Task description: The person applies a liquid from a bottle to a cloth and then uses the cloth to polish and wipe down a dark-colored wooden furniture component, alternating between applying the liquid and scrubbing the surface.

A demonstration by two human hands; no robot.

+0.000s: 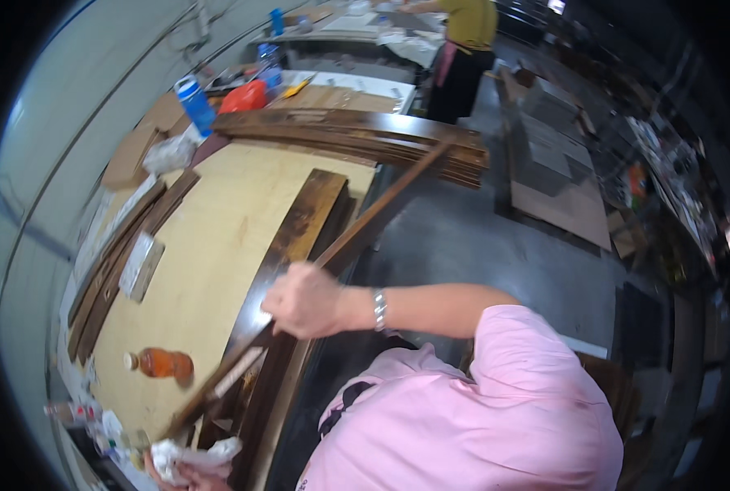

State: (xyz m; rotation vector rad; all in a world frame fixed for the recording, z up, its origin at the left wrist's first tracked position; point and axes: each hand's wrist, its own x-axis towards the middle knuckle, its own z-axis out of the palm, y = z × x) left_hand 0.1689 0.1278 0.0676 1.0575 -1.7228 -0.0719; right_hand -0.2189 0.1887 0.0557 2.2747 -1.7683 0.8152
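My right hand is closed around a long, narrow brown wooden strip. The strip slants from a stack of dark boards at the far side down to the lower left. Near its lower end, my left hand is closed on a crumpled white cloth, partly cut off by the frame's lower edge. Whether the cloth touches the strip is hard to see. Under the strip, a dark brown board with a glossy, mottled face lies along the table's right edge, with more lengths beside it.
A pale plywood tabletop carries a bottle of orange liquid, a small wrapped block and brown wooden lengths at left. Farther off are a blue bottle and a red bag. Another person stands beyond.
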